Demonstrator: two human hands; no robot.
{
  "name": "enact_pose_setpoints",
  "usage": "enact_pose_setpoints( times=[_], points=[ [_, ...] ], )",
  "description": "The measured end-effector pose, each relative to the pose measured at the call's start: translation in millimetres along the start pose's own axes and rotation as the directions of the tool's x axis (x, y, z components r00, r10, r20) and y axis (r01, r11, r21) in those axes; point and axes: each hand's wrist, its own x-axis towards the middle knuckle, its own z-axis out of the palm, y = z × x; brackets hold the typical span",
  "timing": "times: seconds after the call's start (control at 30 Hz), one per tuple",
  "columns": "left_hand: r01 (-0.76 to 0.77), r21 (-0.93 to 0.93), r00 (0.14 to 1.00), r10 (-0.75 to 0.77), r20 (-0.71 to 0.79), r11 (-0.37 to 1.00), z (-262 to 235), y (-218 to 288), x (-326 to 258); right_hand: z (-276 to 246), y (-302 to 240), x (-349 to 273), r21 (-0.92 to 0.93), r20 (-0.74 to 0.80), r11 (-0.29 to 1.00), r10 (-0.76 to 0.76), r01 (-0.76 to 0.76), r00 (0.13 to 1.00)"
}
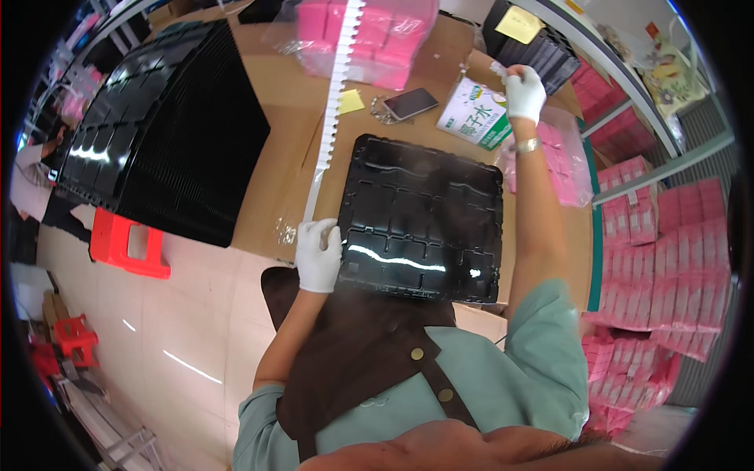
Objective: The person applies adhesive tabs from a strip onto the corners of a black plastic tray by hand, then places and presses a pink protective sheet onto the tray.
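The gloved left hand (318, 255) closes around the near end of a long white notched strip (334, 102) that runs to the far side, just left of the black tray (420, 216). The gloved right hand (524, 93), far right, pinches a small clear piece near a green-and-white carton (475, 114).

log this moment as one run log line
left hand: gripping white notched strip | right hand: raised near carton, grip unclear | black tray: flat on table
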Motion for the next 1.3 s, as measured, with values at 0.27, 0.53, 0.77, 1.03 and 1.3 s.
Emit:
enact_pose_setpoints(
  times=[0.27, 0.53, 0.77, 1.03, 1.3],
  points=[
    [0.053, -0.093, 0.997, -0.058, -0.051, 0.994, -6, -2, 9, -63, 182, 16, -0.606, 0.183, 0.794, 0.192, -0.043, 0.964],
    [0.090, -0.087, 0.995, -0.086, 0.044, 0.992, 17, 6, 17, -70, 228, -96, -0.756, 0.431, 0.652, 0.567, -0.063, 0.702],
    [0.136, -0.174, 0.980, -0.107, 0.167, 0.975, 34, 17, 34, -97, 307, -99, -0.488, 0.235, 0.833, 0.412, -0.259, 0.880],
    [0.671, -0.414, 0.558, -0.052, 0.828, 0.615, 81, 83, 38, -154, 111, -76, 0.159, 0.141, 0.986, 0.023, -0.046, 0.990],
    [0.918, -0.262, 0.352, -0.306, 0.885, 0.298, 158, 102, 71, -108, 2, -192, 0.100, 0.423, 0.932, -0.357, 0.348, 0.833]
  ],
)
